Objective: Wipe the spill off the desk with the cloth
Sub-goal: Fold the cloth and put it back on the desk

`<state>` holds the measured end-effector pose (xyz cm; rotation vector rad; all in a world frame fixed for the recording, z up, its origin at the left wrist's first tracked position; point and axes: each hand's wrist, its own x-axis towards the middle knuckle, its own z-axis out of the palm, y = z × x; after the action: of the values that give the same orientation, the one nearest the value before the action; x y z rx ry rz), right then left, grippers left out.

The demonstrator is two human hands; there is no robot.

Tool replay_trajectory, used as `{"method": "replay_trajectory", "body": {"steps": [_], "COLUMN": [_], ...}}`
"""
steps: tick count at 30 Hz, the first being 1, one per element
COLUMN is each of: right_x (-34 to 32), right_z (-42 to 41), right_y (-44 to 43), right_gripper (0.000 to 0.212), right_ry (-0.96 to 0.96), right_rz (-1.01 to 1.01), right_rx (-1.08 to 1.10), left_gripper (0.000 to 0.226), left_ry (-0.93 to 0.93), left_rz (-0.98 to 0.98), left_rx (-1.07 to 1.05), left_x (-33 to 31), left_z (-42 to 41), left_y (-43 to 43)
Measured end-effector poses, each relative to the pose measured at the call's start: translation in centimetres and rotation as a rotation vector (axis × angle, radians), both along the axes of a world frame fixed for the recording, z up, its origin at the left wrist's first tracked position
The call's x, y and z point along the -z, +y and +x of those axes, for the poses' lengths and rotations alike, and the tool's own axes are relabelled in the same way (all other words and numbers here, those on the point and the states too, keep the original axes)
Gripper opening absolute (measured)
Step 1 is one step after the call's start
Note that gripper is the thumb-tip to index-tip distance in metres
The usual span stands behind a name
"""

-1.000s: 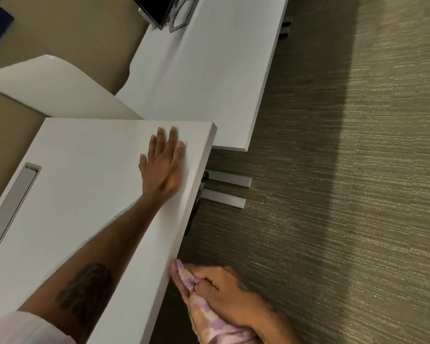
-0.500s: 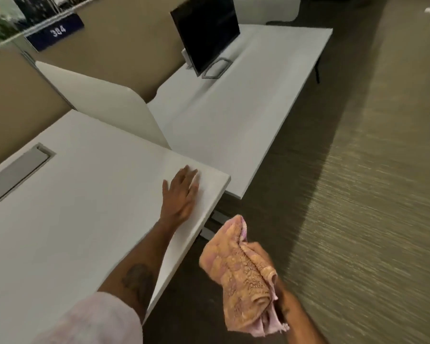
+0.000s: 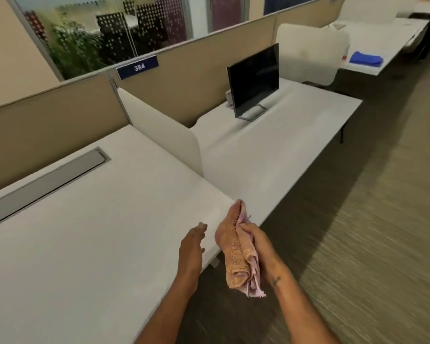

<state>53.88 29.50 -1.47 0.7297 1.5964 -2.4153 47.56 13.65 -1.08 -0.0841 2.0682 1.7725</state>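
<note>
Stretching across the lower left, the white desk (image 3: 90, 232) carries a grey cable slot (image 3: 45, 184) near its far edge, and a white divider panel (image 3: 164, 135) stands along its right edge. On the neighbouring desk (image 3: 271, 150) sits a dark monitor (image 3: 253, 80). Past the near desk's right front corner, the right hand (image 3: 255, 240) is closed around the bunched pinkish cloth (image 3: 236, 249), held off the surface. The left hand (image 3: 191, 247) is at that corner, fingers loose, gripping nothing.

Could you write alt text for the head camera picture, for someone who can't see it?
A person's right hand holds a bunched pink-orange cloth above the front edge of a white desk, with the open left hand beside it. A dark monitor stands on the next desk.
</note>
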Motion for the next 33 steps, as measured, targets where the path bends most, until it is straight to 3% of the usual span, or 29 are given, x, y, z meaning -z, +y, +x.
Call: {"method": "replay_trajectory", "body": {"steps": [5, 12, 17, 19, 24, 26, 29, 33], "right_x": [-2.9, -6.9, -8.0, -8.2, -7.9, -7.7, -7.0, -6.1], "right_z": [-2.7, -5.3, -6.6, -7.0, -7.9, -8.6, -9.9, -11.2], "right_y": [0.3, 0.4, 1.7, 2.3, 3.1, 3.4, 3.8, 2.9], "right_gripper": [0.046, 0.051, 0.035, 0.037, 0.064, 0.080, 0.101, 0.074], "right_ry": [0.076, 0.221, 0.272, 0.323, 0.315, 0.218, 0.009, -0.005], "right_rz": [0.264, 0.666, 0.725, 0.711, 0.628, 0.563, 0.336, 0.073], "right_rx": [-0.165, -0.365, -0.462, -0.482, -0.402, -0.404, -0.576, -0.736], "left_gripper": [0.048, 0.051, 0.077, 0.081, 0.061, 0.063, 0.066, 0.072], "left_ry": [-0.057, -0.223, -0.096, -0.081, -0.040, -0.056, -0.058, -0.079], "left_rz": [0.156, 0.552, 0.474, 0.440, 0.489, 0.527, 0.601, 0.668], "left_rx": [0.112, -0.064, -0.198, -0.251, -0.340, -0.374, -0.402, -0.411], "left_x": [-3.4, -5.3, -4.7, -4.4, -4.1, -4.1, -3.8, -3.9], "left_z": [2.5, 3.0, 2.7, 2.4, 1.6, 1.3, 0.8, -0.3], "left_y": [-0.4, 2.0, 2.9, 3.3, 3.2, 2.9, 2.2, 1.0]}}
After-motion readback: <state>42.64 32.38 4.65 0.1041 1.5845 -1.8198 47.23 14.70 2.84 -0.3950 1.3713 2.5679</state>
